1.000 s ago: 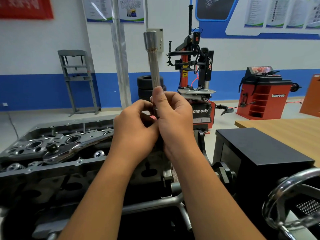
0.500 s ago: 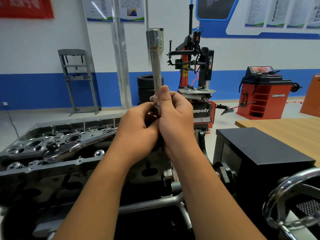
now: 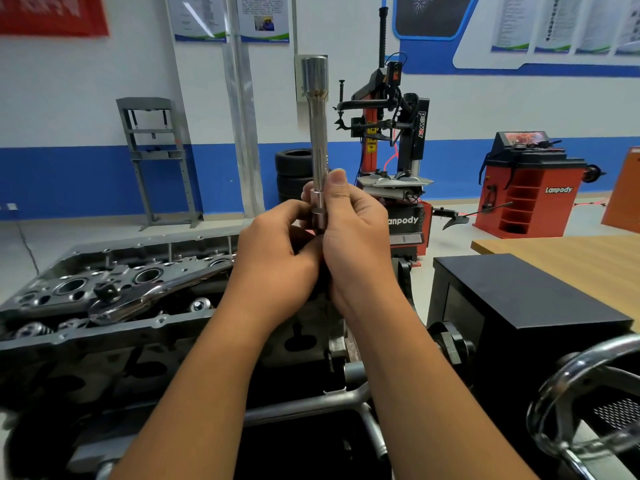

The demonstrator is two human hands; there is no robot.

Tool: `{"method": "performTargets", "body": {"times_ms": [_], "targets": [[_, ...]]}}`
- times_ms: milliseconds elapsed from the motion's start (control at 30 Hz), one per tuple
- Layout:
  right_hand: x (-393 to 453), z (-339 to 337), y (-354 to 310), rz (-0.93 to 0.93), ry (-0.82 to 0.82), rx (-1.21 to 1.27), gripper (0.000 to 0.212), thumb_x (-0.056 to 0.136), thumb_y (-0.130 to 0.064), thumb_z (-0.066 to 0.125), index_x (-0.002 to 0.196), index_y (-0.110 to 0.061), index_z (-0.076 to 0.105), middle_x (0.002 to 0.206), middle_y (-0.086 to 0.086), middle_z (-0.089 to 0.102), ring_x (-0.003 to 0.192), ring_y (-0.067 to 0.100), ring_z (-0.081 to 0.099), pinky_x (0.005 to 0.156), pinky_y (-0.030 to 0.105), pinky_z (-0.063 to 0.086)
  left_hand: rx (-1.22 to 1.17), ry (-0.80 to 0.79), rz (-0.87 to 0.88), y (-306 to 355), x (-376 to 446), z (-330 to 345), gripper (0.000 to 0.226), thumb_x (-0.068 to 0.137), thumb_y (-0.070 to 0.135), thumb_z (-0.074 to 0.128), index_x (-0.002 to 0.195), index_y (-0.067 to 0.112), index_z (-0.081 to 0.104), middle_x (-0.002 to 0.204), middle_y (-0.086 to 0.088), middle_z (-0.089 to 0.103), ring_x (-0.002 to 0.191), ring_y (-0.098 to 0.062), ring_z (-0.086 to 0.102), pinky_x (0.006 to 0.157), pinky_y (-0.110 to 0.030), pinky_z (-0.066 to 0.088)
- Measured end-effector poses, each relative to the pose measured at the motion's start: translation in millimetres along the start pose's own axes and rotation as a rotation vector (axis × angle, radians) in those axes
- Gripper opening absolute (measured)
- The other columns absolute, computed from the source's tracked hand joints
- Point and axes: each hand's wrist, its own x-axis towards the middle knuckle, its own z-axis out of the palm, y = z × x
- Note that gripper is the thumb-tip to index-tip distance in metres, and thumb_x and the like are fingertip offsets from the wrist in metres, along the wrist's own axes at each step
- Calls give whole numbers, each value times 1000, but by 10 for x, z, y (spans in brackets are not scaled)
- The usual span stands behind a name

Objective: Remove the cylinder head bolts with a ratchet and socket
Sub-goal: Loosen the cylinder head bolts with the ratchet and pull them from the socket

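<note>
I hold a long chrome extension bar (image 3: 318,140) upright at chest height, its wide end up. My right hand (image 3: 353,233) grips its lower end, thumb along the shaft. My left hand (image 3: 277,251) curls around the small socket piece (image 3: 318,211) at the bar's bottom. The ratchet (image 3: 152,294) lies on top of the cylinder head (image 3: 104,327), to the left and below my hands, with nobody touching it. The bolts cannot be told apart among the head's holes and valve gear.
The engine stand's steel tube (image 3: 311,407) runs below my forearms. A black box (image 3: 519,306) and a chrome handwheel (image 3: 581,393) stand at the right, with a wooden table (image 3: 571,258) behind them. Tyres, a tyre changer (image 3: 391,140) and a red balancer (image 3: 530,188) stand on the far floor.
The bar has shifted slightly right and stands a little straighter. My fingers have reworked their hold around its lower end; the ratchet has not moved.
</note>
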Motion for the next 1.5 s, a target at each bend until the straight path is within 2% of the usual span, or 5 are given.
{"method": "performTargets", "body": {"times_ms": [467, 667, 833, 967, 1500], "targets": [[18, -13, 31, -29, -18, -29, 33, 81, -50, 76, 88, -19, 67, 79, -3, 68, 77, 16, 67, 71, 36, 57, 20, 36, -36, 3, -14, 8, 35, 86, 12, 80, 98, 42, 68, 78, 14, 76, 73, 2, 72, 58, -12, 54], [10, -5, 21, -5, -17, -36, 52, 98, -53, 57, 79, -5, 67, 79, 7, 67, 77, 21, 64, 78, 50, 59, -10, -85, -23, 6, 7, -22, 34, 96, 8, 69, 109, 39, 70, 94, 9, 78, 88, -12, 75, 82, -44, 64], [5, -42, 13, -17, -28, -42, 36, 82, -47, 79, 97, -15, 67, 87, 1, 69, 81, 16, 69, 69, 31, 58, 121, 55, -6, -4, -15, 40, 31, 89, 18, 76, 104, 44, 69, 82, 16, 73, 77, 6, 69, 61, -15, 55], [-4, -8, -4, -5, -18, -49, 43, 101, -44, 61, 93, -2, 68, 85, 6, 70, 81, 17, 67, 78, 47, 61, 83, -32, 25, 0, 2, 15, 26, 94, 15, 69, 108, 37, 68, 94, 10, 76, 87, -8, 73, 79, -42, 63], [-9, -44, -3, -4, -12, -24, 32, 84, -43, 80, 97, -19, 64, 85, -1, 69, 84, 18, 70, 80, 45, 64, 121, 22, -3, -24, 7, 33, 33, 89, 15, 78, 103, 43, 68, 89, 15, 75, 80, 4, 70, 72, -26, 62]]}}
